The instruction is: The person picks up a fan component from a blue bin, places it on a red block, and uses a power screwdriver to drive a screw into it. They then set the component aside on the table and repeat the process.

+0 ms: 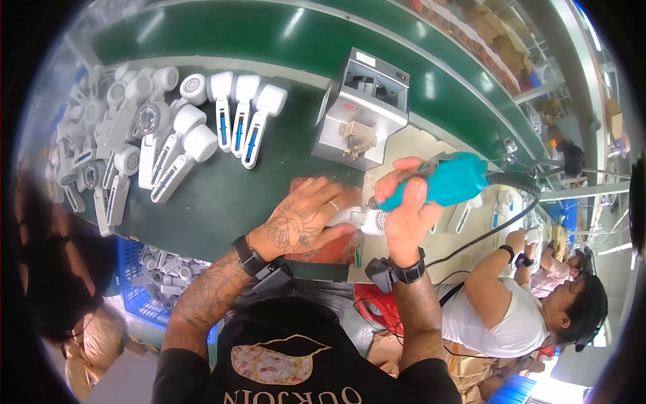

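My left hand [301, 219] lies over the handle of a white handheld device [372, 222] and grips it on the red mat [311, 256]. The device resembles a small hair dryer with a round grille at its head, which points right. My right hand [412, 225] is closed round a teal electric screwdriver [457, 180], held tilted with its tip down and left, just above the device's head. Whether the tip touches the device I cannot tell. Beyond my hands stands a grey metal screw feeder [360, 111].
Three similar devices [259, 124] lie in a row, beside a big heap [114, 111] at left. A blue crate [128, 269] of parts stands below the bench edge. The black cable [488, 241] loops at right, near a person in white [494, 303]. Another person [57, 289] is at left.
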Demonstrator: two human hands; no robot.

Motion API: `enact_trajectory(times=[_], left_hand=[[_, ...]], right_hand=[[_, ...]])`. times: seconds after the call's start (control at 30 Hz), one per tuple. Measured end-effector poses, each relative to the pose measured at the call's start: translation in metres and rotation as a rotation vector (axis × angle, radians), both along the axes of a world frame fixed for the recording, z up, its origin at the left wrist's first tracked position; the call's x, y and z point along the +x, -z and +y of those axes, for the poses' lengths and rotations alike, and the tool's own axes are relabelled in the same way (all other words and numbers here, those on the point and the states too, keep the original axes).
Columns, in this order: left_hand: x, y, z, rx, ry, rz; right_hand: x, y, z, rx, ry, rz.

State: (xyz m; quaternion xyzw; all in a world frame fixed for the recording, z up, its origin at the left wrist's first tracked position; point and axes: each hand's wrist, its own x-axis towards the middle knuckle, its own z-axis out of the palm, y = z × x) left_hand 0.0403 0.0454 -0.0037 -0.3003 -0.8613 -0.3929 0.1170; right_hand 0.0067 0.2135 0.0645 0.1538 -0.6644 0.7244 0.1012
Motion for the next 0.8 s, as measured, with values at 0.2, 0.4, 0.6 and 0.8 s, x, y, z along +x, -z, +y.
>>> enact_trajectory(times=[0.2, 0.4, 0.6, 0.8], left_hand=[[0.002, 0.000, -0.003, -0.007, 0.002, -0.028], [0.004, -0.002, -0.012, -0.012, -0.021, 0.053], [0.007, 0.018, 0.003, 0.045, -0.096, 0.228], [0.009, 0.016, 0.006, 0.098, -0.059, 0.163]], right_hand=[[0.003, 0.014, 0.004, 0.004, 0.002, 0.037], [0.004, 0.035, -0.004, -0.196, -0.072, -0.013], [-0.004, 0.059, 0.033, -0.401, -0.130, -0.170], [0.005, 0.024, 0.007, -0.086, -0.042, -0.035]])
